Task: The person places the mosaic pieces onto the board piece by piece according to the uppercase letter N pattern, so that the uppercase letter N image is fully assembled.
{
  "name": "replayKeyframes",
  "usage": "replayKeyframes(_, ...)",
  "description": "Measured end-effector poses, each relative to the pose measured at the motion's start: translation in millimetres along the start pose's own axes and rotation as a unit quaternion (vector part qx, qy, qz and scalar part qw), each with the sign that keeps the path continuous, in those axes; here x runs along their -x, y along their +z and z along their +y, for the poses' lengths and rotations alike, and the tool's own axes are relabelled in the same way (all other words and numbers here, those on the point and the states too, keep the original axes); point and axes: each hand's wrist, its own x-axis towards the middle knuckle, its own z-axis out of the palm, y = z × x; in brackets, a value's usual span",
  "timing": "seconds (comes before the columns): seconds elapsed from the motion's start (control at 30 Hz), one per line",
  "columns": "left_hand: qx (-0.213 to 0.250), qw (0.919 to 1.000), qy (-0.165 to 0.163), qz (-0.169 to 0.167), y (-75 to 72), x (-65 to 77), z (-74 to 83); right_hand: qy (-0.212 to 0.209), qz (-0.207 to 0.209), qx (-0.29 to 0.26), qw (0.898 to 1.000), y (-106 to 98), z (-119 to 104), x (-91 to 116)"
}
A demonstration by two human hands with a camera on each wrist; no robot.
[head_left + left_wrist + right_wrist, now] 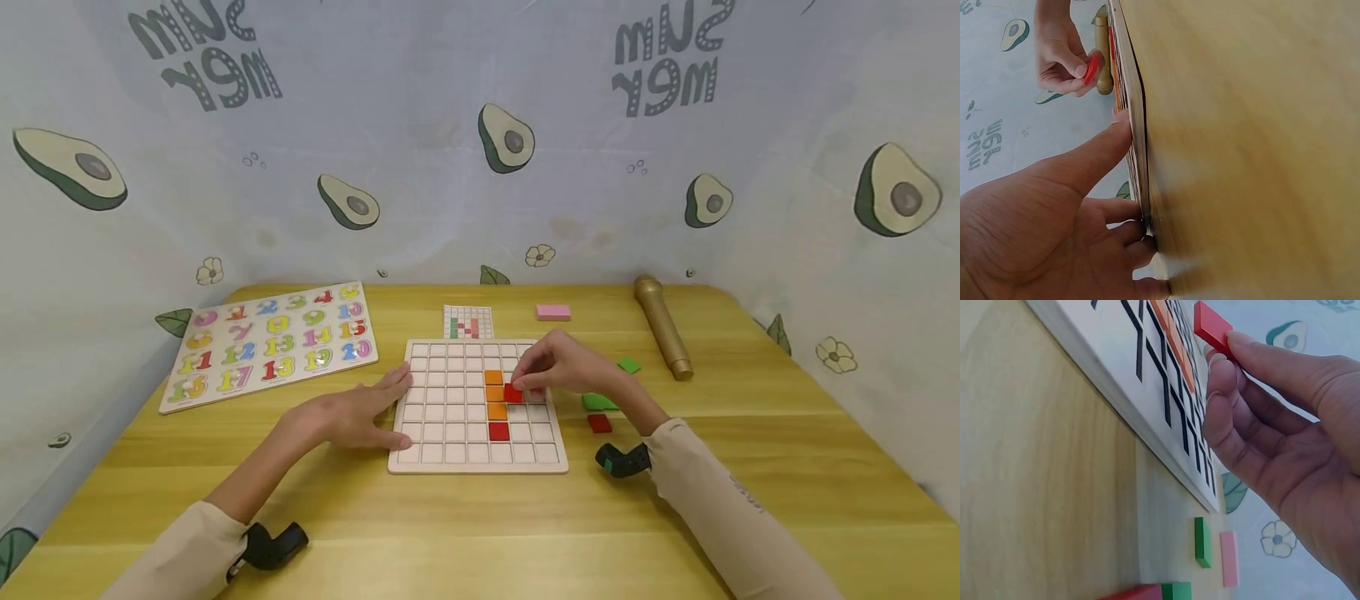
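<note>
A white grid board (442, 434) lies on the wooden table. Three orange tiles (494, 394) form a column on it, and a red tile (498, 432) sits just below them. My right hand (561, 365) pinches another red tile (513, 393) between thumb and fingertips; in the right wrist view this red tile (1212, 326) is held raised above the board. Spread along the board's left edge is my left hand (352, 417), its thumb (1107, 147) resting on the rim and the other fingers against the side.
Green tiles (599, 402) and a loose red tile (599, 423) lie right of the board. Behind it are a small pattern card (468, 322) and a pink block (552, 312). A gold microphone (663, 329) lies back right, a number puzzle (273, 342) back left.
</note>
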Motion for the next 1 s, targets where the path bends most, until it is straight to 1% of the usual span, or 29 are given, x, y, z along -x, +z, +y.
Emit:
replayKeyframes(0.07, 0.002, 1.0000, 0.005, 0.001, 1.1, -1.5, -6.2, -0.006, 0.002, 0.001, 1.000, 3, 0, -2)
replayKeyframes(0.17, -0.005, 0.9998, 0.020, 0.003, 5.0, -8.1, -19.7, -0.004, 0.008, -0.009, 1.000, 7, -1, -4)
replayKeyframes(0.3, -0.002, 0.9997, 0.026, 0.001, 6.0, -11.0, -23.7, -0.002, 0.007, -0.023, 1.000, 13, -4, -7)
replayKeyframes(0.4, 0.008, 0.9998, 0.020, -0.002, 3.5, -7.8, -17.8, -0.005, 0.008, -0.029, 1.000, 19, -5, -9)
replayKeyframes(0.43, 0.005, 0.9997, 0.023, 0.000, 5.1, -10.5, -21.8, -0.003, 0.010, -0.030, 0.999, 20, -6, -10)
replayKeyframes(0.57, 0.004, 0.9996, 0.027, -0.001, 4.6, -8.8, -19.8, -0.009, 0.019, -0.035, 0.999, 27, -7, -11)
replayKeyframes(0.63, 0.003, 0.9997, 0.025, -0.001, 3.4, -6.9, -15.9, -0.011, 0.022, -0.037, 0.999, 29, -9, -13)
replayKeyframes(0.67, 0.004, 0.9998, 0.020, -0.002, 1.2, -3.3, -9.2, -0.012, 0.025, -0.037, 0.999, 30, -10, -14)
replayKeyframes(0.8, -0.001, 0.9999, 0.012, 0.001, -1.4, -1.5, 0.3, -0.004, 0.033, -0.041, 0.999, 33, -13, -16)
replayKeyframes(0.87, -0.004, 1.0000, 0.008, 0.001, -1.3, -1.8, 2.2, 0.001, 0.028, -0.042, 0.999, 34, -15, -18)
replayKeyframes(1.0, -0.004, 1.0000, -0.002, -0.001, 0.6, -2.6, 2.1, -0.003, -0.004, -0.044, 0.999, 37, -17, -24)
